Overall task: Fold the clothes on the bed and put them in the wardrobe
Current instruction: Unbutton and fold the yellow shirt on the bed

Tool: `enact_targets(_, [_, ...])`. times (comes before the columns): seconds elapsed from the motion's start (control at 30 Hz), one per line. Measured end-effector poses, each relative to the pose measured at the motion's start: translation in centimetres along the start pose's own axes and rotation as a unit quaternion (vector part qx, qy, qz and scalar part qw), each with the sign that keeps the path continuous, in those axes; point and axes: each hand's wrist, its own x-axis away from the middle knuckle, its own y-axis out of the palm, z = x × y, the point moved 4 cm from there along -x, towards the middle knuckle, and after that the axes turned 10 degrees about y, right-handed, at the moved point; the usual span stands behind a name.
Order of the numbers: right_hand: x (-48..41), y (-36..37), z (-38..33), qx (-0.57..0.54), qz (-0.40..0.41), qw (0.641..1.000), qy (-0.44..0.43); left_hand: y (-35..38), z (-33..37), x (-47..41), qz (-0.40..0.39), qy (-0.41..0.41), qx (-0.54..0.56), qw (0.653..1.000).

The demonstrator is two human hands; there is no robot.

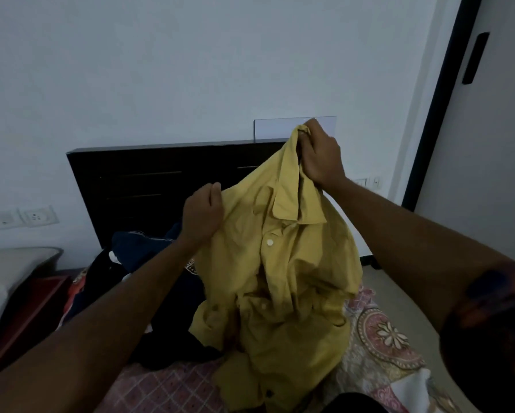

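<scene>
Both hands hold a yellow shirt (283, 263) up over the bed (172, 389). The right hand (320, 156), the higher one, has its fingers (305, 135) clamped on a bunched corner of the fabric near the collar. The left hand (202, 216) pinches the shirt's other shoulder edge, fingers closed on the cloth. The shirt hangs crumpled between them (buttons facing the camera), its hem resting on the patterned bedsheet. Dark clothes (149, 263) lie heaped behind it, near the headboard (137, 180).
</scene>
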Motion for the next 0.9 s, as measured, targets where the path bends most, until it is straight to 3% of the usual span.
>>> enact_targets(0.07, [-0.2, -0.6, 0.9, 0.025, 0.008, 1.000, 0.015, -2.2, 1.3, -2.5, -0.025, 0.103, -0.093, 0.990])
enact_targets(0.13, [-0.5, -1.2, 1.3, 0.009, -0.010, 0.998, 0.054, -4.7, 2.2, -5.0, -0.085, 0.156, -0.183, 0.967])
enact_targets(0.2, [-0.3, -1.4, 1.2, -0.076, -0.119, 0.982, 0.129, -6.7, 2.4, -6.8, -0.181, 0.223, -0.325, 0.901])
enact_targets(0.27, [1.6, -0.8, 0.7, -0.164, -0.295, 0.916, 0.215, -8.0, 1.9, -7.4, -0.276, 0.272, -0.418, 0.822])
enact_targets(0.3, [2.7, -0.2, 0.3, -0.157, -0.379, 0.882, 0.233, -8.7, 1.6, -7.4, -0.294, 0.258, -0.427, 0.815])
enact_targets(0.37, [5.3, 1.2, -0.7, -0.115, -0.532, 0.807, 0.229, -10.1, 1.1, -7.7, -0.290, 0.197, -0.412, 0.841])
enact_targets(0.4, [6.5, 1.9, -1.1, -0.080, -0.575, 0.787, 0.209, -10.7, 0.9, -7.8, -0.277, 0.178, -0.410, 0.851])
enact_targets(0.43, [7.1, 2.5, -1.0, -0.051, -0.584, 0.790, 0.180, -11.5, 0.7, -7.9, -0.261, 0.166, -0.414, 0.856])
enact_targets(0.5, [6.7, 3.1, 0.2, -0.069, -0.475, 0.863, 0.155, -13.0, 0.1, -8.0, -0.212, 0.131, -0.397, 0.883])
enact_targets(0.57, [5.3, 2.3, 1.6, -0.136, -0.234, 0.949, 0.160, -14.8, -0.3, -7.9, -0.104, 0.085, -0.322, 0.937])
enact_targets(0.63, [4.4, 1.7, 2.4, -0.206, -0.031, 0.960, 0.189, -15.5, -0.3, -7.7, -0.050, 0.057, -0.252, 0.965])
enact_targets(0.67, [4.2, 1.5, 2.1, -0.209, 0.017, 0.962, 0.177, -15.6, -0.4, -7.5, -0.060, 0.049, -0.221, 0.972])
enact_targets(0.77, [2.9, 0.1, 0.2, -0.101, 0.003, 0.992, 0.075, -17.1, -0.3, -6.7, -0.135, 0.027, -0.159, 0.978])
enact_targets(0.83, [1.9, -1.6, -0.3, -0.003, -0.096, 0.995, 0.002, -19.0, 0.0, -5.9, -0.195, 0.090, -0.269, 0.939])
enact_targets(0.9, [1.6, -3.3, -0.5, 0.135, -0.181, 0.972, -0.071, -22.4, -1.0, -6.0, -0.186, 0.097, -0.348, 0.914])
